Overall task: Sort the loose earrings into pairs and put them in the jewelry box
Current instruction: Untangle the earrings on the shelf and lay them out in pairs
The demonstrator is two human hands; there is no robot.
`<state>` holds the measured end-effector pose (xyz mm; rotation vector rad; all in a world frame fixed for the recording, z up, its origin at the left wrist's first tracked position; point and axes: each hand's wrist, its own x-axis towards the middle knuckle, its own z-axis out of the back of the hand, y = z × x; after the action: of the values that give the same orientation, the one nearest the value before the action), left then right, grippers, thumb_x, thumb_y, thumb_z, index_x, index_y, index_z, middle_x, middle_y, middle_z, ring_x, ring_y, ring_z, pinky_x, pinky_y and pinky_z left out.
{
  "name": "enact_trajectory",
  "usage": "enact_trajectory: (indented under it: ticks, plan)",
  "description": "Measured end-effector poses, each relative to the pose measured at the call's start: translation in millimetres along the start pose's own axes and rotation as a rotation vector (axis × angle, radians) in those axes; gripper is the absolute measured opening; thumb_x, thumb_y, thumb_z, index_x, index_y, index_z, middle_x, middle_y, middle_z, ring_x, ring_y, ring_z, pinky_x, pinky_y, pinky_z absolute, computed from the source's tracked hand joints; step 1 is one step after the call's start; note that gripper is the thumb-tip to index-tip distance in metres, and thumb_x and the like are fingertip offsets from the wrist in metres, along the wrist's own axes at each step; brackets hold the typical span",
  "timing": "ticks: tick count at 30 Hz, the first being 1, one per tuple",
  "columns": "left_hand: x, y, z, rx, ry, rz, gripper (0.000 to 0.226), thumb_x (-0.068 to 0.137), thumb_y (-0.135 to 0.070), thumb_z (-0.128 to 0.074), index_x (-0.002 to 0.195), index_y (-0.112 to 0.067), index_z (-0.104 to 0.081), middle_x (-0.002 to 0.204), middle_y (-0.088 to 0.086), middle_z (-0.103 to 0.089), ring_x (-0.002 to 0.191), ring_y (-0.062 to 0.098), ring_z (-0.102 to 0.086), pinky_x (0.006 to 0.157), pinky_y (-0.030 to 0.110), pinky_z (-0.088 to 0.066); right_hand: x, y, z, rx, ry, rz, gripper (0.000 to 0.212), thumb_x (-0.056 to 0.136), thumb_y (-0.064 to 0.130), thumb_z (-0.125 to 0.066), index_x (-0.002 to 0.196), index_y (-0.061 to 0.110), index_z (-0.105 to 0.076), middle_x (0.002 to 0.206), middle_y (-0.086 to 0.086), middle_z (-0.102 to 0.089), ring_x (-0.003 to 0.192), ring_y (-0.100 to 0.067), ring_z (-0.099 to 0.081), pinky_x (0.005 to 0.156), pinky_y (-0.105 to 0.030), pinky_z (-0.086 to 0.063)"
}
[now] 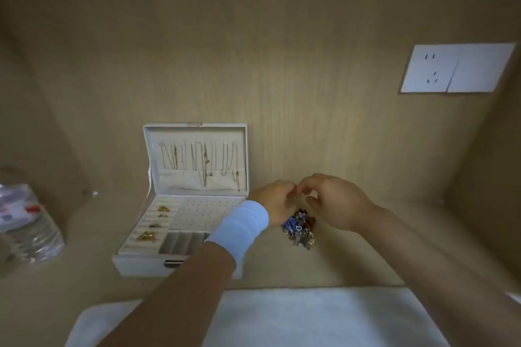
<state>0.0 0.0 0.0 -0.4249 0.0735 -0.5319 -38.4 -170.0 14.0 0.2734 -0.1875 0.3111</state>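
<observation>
A white jewelry box stands open on the wooden shelf, left of centre. Necklaces hang inside its raised lid. Several gold pieces lie in its ring rolls, beside a perforated earring panel. A heap of loose earrings lies to the right of the box. My left hand and my right hand meet just above and behind the heap, fingertips curled toward each other. Whether they pinch an earring between them is too small to see.
A clear plastic water bottle lies at the far left. A white wall socket plate sits on the back panel, upper right. A white cloth covers the near edge. Wooden side walls close in the shelf.
</observation>
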Motion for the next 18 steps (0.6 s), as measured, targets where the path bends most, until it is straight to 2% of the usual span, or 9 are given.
enact_trajectory:
  ticks: [3,6,9,11,14,16,18]
  plan:
    - [-7,11,-13,0.059,0.021,0.008,0.028,0.097,-0.027,-0.051,0.124,-0.026,-0.061,0.119,-0.002,-0.058,0.103,0.021,-0.059,0.092,0.035,-0.049,-7,-1,-20,0.025,-0.002,-0.053,0.023,0.092,0.022,-0.058,0.108,0.036,-0.066,0.106,0.016,-0.063,0.069,0.004,-0.047,0.063,-0.018,-0.034]
    - [-11,26,-23,0.087,0.053,0.028,0.031,0.092,-0.022,-0.058,0.121,-0.031,-0.065,0.120,-0.004,-0.061,0.105,0.020,-0.060,0.090,0.030,-0.048,-8,-3,-39,0.124,0.035,-0.144,0.019,0.090,0.024,-0.059,0.097,0.038,-0.070,0.099,0.018,-0.067,0.065,0.008,-0.051,0.060,-0.014,-0.036]
    - [-5,31,-25,0.129,0.041,0.025,0.033,0.089,-0.020,-0.063,0.118,-0.034,-0.068,0.121,-0.005,-0.064,0.106,0.020,-0.061,0.088,0.027,-0.046,4,-9,-45,0.191,0.062,-0.208,0.020,0.090,0.021,-0.057,0.092,0.035,-0.070,0.094,0.016,-0.069,0.077,0.000,-0.061,0.073,-0.024,-0.050]
    - [0,33,-26,0.142,0.035,0.008,0.034,0.087,-0.020,-0.066,0.118,-0.034,-0.069,0.121,-0.008,-0.066,0.105,0.017,-0.062,0.086,0.024,-0.045,14,-14,-49,0.209,0.093,-0.208,0.022,0.091,0.018,-0.056,0.094,0.035,-0.070,0.095,0.017,-0.067,0.090,-0.008,-0.064,0.084,-0.030,-0.053]
    - [8,36,-28,0.129,0.068,0.011,0.032,0.083,-0.020,-0.070,0.113,-0.032,-0.071,0.114,-0.010,-0.069,0.101,0.013,-0.064,0.089,0.025,-0.049,30,-18,-50,0.209,0.141,-0.167,0.028,0.094,0.011,-0.054,0.109,0.026,-0.071,0.105,0.010,-0.066,0.101,-0.011,-0.063,0.090,-0.025,-0.049]
    - [13,39,-29,0.121,0.072,0.027,0.025,0.083,-0.019,-0.071,0.105,-0.031,-0.074,0.108,-0.009,-0.071,0.097,0.014,-0.065,0.088,0.025,-0.050,38,-21,-50,0.224,0.196,-0.147,0.031,0.094,0.009,-0.054,0.115,0.024,-0.072,0.113,0.007,-0.068,0.101,-0.007,-0.060,0.087,-0.020,-0.045]
    - [16,40,-30,0.128,0.061,0.040,0.020,0.083,-0.018,-0.072,0.098,-0.031,-0.076,0.102,-0.009,-0.072,0.094,0.014,-0.066,0.087,0.024,-0.050,44,-24,-53,0.238,0.257,-0.144,0.033,0.092,0.007,-0.055,0.113,0.026,-0.073,0.112,0.007,-0.070,0.097,-0.006,-0.061,0.083,-0.016,-0.043]
